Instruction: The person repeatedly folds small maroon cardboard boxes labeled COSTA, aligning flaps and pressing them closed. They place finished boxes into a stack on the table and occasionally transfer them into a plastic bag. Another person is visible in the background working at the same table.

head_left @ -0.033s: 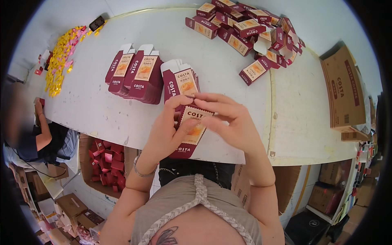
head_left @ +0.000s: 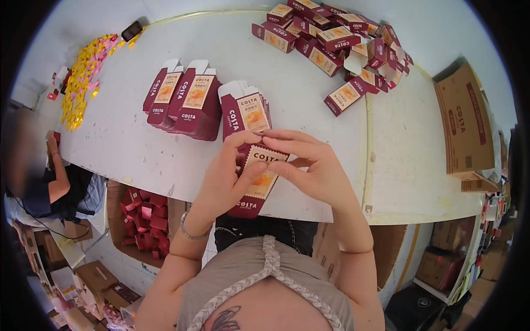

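A maroon and cream coffee carton (head_left: 258, 190) is upright between my hands at the table's near edge, its printed front toward me. My left hand (head_left: 227, 174) grips it by the left side, thumb on the front and fingers curled over the upper edge. From the right, my right hand (head_left: 316, 168) closes on it too, fingertips at the top edge and thumb pressed to the front. My fingers hide most of the top flap. Just behind stands a stack of flat cartons (head_left: 251, 110) with white flaps. Two similar stacks (head_left: 196, 105) are further left.
Made-up cartons (head_left: 331, 44) lie in a loose pile at the far right. Yellow and pink packets (head_left: 83, 83) spread along the far left, near a dark phone (head_left: 132, 31). A brown shipping box (head_left: 466, 121) stands right. Below left, a box (head_left: 118, 220) holds red cartons. Someone's arm (head_left: 58, 171) shows left.
My right thumb has moved left and inward onto the carton's front. The carton sits slightly lower and nearer to me. The stacks and the pile have not visibly moved.
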Motion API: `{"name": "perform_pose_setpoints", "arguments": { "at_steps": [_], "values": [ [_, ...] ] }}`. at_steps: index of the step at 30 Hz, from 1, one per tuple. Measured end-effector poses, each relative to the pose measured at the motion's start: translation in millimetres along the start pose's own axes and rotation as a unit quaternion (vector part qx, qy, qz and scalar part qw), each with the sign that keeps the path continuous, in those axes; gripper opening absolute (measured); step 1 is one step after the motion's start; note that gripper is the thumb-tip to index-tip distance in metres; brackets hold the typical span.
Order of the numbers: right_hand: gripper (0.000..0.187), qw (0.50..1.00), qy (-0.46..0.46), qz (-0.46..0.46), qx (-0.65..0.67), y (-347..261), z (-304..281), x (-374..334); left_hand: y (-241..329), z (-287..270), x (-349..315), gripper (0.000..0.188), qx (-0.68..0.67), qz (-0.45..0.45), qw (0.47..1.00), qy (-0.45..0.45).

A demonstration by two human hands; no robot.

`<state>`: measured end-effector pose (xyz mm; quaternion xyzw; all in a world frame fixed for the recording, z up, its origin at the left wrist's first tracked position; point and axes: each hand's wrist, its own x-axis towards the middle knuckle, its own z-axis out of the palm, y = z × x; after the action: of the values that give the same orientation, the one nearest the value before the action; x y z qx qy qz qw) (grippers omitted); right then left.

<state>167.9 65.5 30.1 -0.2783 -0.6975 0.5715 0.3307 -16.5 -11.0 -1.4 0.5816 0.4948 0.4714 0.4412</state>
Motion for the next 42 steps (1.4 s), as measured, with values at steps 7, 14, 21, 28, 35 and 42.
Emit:
{"name": "perform_pose_setpoints", "arguments": {
  "at_steps": [7, 14, 21, 28, 35, 42],
  "values": [
    [0.080, 0.937, 0.343, 0.056, -0.039, 48.0, -71.9, 83.4, -12.7, -24.1, 12.9, 0.050, -0.072, 0.153, 0.951, 0.260],
    [0.045, 0.932, 0.123, 0.117, -0.321, 91.3, 2.2, 50.8, -32.3, -20.0, 17.2, 0.045, 0.012, 0.060, 0.967, 0.248],
    [0.021, 0.970, 0.085, -0.085, -0.212, 31.4, 19.1, -0.5, -21.7, 0.1, 51.9, 0.042, -0.398, -0.037, 0.894, 0.201],
    [0.064, 0.960, 0.148, -0.021, -0.235, 26.1, 24.7, 9.1, -16.3, 25.1, 54.0, 0.041, -0.251, -0.035, 0.958, 0.137],
    [0.060, 0.963, 0.236, -0.070, -0.108, 40.2, 32.9, 9.3, -1.2, 31.1, 24.0, 0.062, -0.216, 0.050, 0.974, 0.049],
    [0.015, 0.977, 0.176, -0.120, 0.024, 61.3, 42.2, 2.6, -11.2, 25.1, 14.1, 0.061, 0.013, 0.159, 0.983, 0.088]
  ]
}}
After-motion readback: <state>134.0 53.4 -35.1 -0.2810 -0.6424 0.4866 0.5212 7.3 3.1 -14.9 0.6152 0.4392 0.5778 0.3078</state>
